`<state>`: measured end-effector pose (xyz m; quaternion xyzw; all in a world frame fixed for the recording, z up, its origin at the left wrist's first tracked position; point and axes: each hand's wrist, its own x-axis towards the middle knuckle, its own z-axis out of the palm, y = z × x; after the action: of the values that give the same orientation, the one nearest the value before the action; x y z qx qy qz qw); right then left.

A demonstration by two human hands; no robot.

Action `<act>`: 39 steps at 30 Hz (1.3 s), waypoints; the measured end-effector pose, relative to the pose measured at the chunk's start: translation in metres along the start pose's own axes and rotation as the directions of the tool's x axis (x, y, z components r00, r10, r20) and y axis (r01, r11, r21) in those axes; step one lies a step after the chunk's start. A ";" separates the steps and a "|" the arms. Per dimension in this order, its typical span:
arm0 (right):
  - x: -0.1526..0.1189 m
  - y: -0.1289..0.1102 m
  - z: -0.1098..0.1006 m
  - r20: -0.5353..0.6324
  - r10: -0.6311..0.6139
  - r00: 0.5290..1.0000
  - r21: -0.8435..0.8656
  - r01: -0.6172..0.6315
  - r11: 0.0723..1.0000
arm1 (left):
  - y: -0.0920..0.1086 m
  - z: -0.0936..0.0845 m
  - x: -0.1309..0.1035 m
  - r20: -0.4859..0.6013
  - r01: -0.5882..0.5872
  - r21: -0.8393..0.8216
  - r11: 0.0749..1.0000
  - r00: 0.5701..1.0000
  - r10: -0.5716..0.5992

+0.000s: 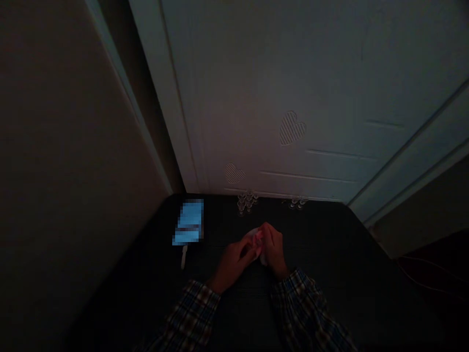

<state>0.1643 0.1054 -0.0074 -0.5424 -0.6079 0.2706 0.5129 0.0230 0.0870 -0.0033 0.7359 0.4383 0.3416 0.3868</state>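
Low in the middle of the head view, my left hand (234, 259) and my right hand (273, 247) meet over the dark table. Between them is a crumpled pale, pinkish cloth (255, 233), which the fingers of both pinch. Something small may be wrapped in it, but the dim light hides what. Just beyond the hands stands a cluster of several small stemmed glasses (248, 201), upright near the table's back edge. A smaller group of stemmed glasses (297, 203) stands further right along that edge.
On the left lies a device with a lit, blurred blue screen (190, 217), with a white cable (183, 257) at its near end. A white panel with raised hearts (330, 73) rises behind the dark table (330, 259). A brown wall (73, 146) borders the left.
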 end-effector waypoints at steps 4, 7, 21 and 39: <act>0.004 -0.001 -0.001 -0.052 0.024 0.998 0.115 -0.018 0.993 | 0.000 0.008 0.006 0.033 0.091 -0.214 0.973 0.996 -0.086; 0.010 0.000 -0.003 -0.066 0.084 0.994 0.269 -0.064 0.961 | -0.003 0.013 0.015 0.098 0.189 -0.366 0.911 0.982 -0.164; 0.028 0.010 -0.006 0.155 0.305 0.939 0.591 -0.336 0.733 | -0.015 0.019 0.040 0.259 0.425 -0.637 0.643 0.904 -0.341; 0.011 -0.005 -0.004 0.204 -0.091 0.975 0.043 0.083 0.996 | -0.020 0.001 0.040 -0.055 0.258 -0.568 0.781 0.936 -0.349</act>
<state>0.1673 0.1135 0.0024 -0.4755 -0.6760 0.3129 0.4680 0.0312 0.1290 -0.0141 0.4828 0.4627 0.4432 0.5970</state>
